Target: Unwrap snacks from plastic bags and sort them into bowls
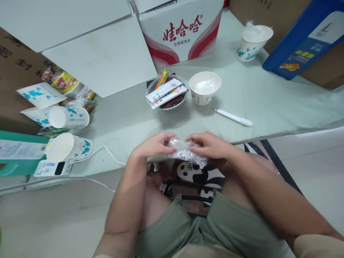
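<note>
Crumpled clear plastic wrap (188, 152) is bunched between my two hands, just off the table's front edge. My left hand (158, 144) grips its left side, the thumb lying along the plastic. On the other side my right hand (209, 143) is closed on the wrap with thumb and fingers. Whether anything sits inside the wrap I cannot tell. Beyond the hands stand a clear bowl (168, 106) of packaged snacks and a paper cup (202, 98) with clear plastic in it. A white peeler-like tool (233, 117) lies right of the cup.
At left, several paper cups (80, 147) lie near a white power strip (49, 168) with cables. White cardboard (107, 61) and a printed carton (182, 36) stand behind. Far right are another paper cup (249, 48) and a blue container (292, 53). The table (129, 118) has a pale green cover.
</note>
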Available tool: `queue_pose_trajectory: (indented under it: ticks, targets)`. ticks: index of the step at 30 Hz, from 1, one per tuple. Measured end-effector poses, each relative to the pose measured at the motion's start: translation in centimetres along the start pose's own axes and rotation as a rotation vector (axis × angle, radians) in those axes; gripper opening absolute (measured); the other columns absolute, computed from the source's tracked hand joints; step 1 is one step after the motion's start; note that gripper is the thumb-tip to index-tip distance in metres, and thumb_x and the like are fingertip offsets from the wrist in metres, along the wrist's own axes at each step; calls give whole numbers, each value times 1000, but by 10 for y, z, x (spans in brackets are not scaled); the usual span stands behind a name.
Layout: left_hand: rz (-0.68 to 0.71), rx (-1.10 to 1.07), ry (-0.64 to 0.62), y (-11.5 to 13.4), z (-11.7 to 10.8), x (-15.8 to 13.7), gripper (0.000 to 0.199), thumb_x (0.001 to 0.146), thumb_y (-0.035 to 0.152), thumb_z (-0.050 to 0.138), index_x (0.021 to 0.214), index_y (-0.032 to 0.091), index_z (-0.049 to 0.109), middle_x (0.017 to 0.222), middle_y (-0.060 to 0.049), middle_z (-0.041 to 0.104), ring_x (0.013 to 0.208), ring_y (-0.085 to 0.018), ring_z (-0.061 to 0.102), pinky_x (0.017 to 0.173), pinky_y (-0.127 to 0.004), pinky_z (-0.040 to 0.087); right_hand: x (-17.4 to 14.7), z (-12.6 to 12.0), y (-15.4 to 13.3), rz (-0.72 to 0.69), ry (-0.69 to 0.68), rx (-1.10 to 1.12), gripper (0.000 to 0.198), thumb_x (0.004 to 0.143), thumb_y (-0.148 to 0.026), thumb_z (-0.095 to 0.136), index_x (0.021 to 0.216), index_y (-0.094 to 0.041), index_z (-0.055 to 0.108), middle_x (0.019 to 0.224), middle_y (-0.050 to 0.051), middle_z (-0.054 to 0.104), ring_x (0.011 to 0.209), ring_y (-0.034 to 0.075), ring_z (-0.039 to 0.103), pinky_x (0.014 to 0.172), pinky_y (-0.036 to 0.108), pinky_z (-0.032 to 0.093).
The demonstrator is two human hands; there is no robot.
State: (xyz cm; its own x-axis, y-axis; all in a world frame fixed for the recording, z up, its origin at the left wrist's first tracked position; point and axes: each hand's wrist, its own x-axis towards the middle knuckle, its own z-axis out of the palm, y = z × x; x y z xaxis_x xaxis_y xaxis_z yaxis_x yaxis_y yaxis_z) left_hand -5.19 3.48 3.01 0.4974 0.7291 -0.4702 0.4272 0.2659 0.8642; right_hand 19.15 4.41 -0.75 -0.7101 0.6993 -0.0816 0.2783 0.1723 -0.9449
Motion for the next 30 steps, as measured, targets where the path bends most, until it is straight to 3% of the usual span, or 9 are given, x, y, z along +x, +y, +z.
queue_pose_trajectory:
  ticks: [3,6,8,11,15,18,22,26,30]
  targets:
    - [34,-148,251,-5,-3,2,31,69,29,79,94,16,67,74,0,68,68,-13,61,67,-25,47,0,-3,3,47,59,-30,17,81,-23,59,91,-19,71,73,0,69,63,16,57,62,28,41]
    - [124,-313,495,-6,6,11,41,71,38,80,104,18,66,93,-4,71,84,-14,64,78,-27,51,4,-4,2,82,207,28,10,81,-27,56,81,-21,64,68,-2,62,63,15,54,62,28,39]
    - [153,-398,475,-5,18,19,49,70,45,82,106,18,66,106,-7,72,93,-18,66,82,-30,53,8,-2,0,76,349,92,13,83,-32,55,81,-21,60,72,-2,61,66,16,54,64,29,41]
    - [189,-393,390,-1,36,31,51,68,48,85,104,16,69,104,-8,73,92,-19,66,81,-30,53,15,4,-2,50,489,176,17,82,-38,57,85,-21,59,78,0,62,72,16,56,68,30,44]
    - [203,-351,537,6,44,42,34,74,44,80,90,15,70,80,-2,70,70,-13,58,67,-24,47,19,5,-4,16,514,315,22,79,-42,62,88,-22,58,83,1,63,75,17,58,70,30,47]
    - [152,-359,566,13,41,47,32,74,43,79,87,16,69,73,1,66,63,-11,54,61,-23,43,21,-6,-2,35,511,341,25,75,-40,65,91,-22,57,85,1,63,71,15,59,67,30,48]
    - [81,-404,548,19,36,53,40,75,53,76,94,17,70,77,0,68,64,-12,57,59,-23,45,27,-23,1,68,451,299,20,76,-40,62,83,-22,56,72,-2,60,59,14,56,58,28,45]
    - [34,-471,545,29,35,61,59,77,70,67,103,17,70,85,-4,72,69,-16,63,62,-25,48,31,-30,-3,29,558,178,16,78,-36,59,72,-22,52,65,-2,58,59,13,52,60,28,41]
    - [115,-318,542,45,38,68,46,68,42,84,103,15,69,92,-4,73,80,-16,64,72,-25,49,31,-31,-4,13,616,207,16,78,-37,58,73,-22,54,64,-2,56,59,13,50,61,30,40]
